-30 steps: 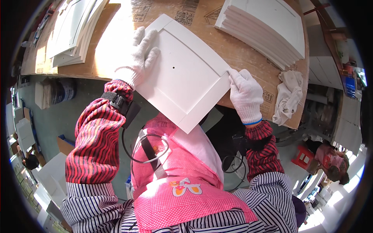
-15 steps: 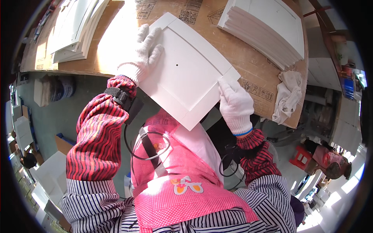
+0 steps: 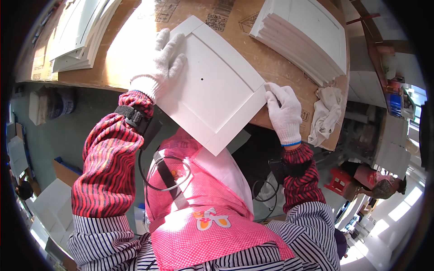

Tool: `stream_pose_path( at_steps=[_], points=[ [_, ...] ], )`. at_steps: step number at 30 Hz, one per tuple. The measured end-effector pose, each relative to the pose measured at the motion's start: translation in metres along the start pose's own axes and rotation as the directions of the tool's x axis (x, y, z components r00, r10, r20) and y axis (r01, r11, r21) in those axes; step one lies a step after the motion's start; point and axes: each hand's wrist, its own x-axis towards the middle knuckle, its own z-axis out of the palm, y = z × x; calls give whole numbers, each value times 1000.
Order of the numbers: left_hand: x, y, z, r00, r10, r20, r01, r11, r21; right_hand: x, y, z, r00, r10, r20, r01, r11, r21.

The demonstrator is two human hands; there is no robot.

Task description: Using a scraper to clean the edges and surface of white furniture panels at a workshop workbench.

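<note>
Shifted right along the edge, the right hand (image 3: pixel 284 112) is pressed, fingers together, against the panel (image 3: pixel 212 86): white, recessed, one small hole, overhanging the table (image 3: pixel 289 72). Spread left hand (image 3: pixel 159 61) fingers pin its far-left corner.

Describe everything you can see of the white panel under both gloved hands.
The white panel is a flat square door front with a raised frame around a recessed centre that has one small dark hole. It looks like painted board, smooth and clean. It lies turned cornerwise on the cardboard-covered table, its near corner overhanging the edge toward the person. The left hand lies flat on its left side; the right hand touches its right corner.
</note>
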Motion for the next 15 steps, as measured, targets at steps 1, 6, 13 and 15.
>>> stream_pose_path(
  at_steps=[1, 6, 13, 15],
  points=[
    [-1, 0, 1, 1000, -9, 2, 9, 1000, -12, -1, -2, -2, 1000, -1, 21, 1, 1000, 23],
    [0, 1, 3, 1000, -10, -3, 10, 999, -36, 5, -5, -5, 998, -40, 47, 38, 999, 36],
    [2, -2, 6, 1000, -4, 0, 4, 999, -32, 12, -13, -8, 983, -145, 116, 167, 964, -206],
    [3, 5, -4, 999, -28, 33, 29, 999, -14, 11, -18, -9, 981, -147, 127, 174, 955, -241]
  ],
)
